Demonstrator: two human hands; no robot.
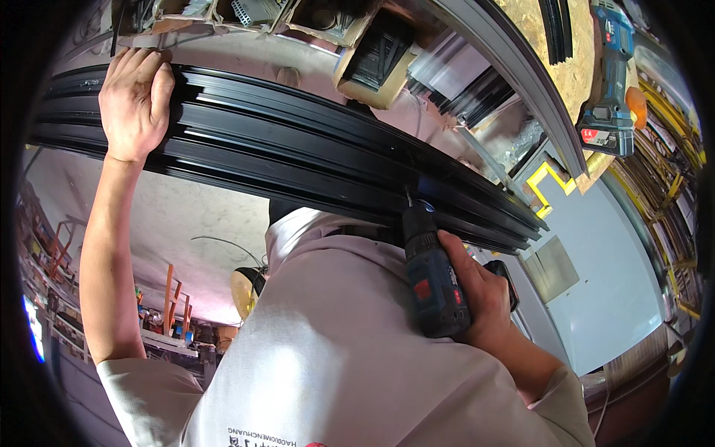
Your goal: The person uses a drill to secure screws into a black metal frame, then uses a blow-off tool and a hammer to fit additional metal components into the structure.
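Several long black metal profiles lie side by side across the view, running from the upper left down to the right. My left hand is closed over the far edge of the profiles near their left end, knuckles up. In my right hand is a dark blue cordless drill, its grip mostly hidden by my fingers and palm. The drill points away from me, and its thin bit meets the near part of the profiles, right of the middle. Whether the bit has entered the metal I cannot tell.
Beyond the profiles stand cardboard boxes holding dark parts. A second blue cordless tool lies at the far right on a wooden board. A bent yellow piece and a pale panel are to the right, beside racked strips.
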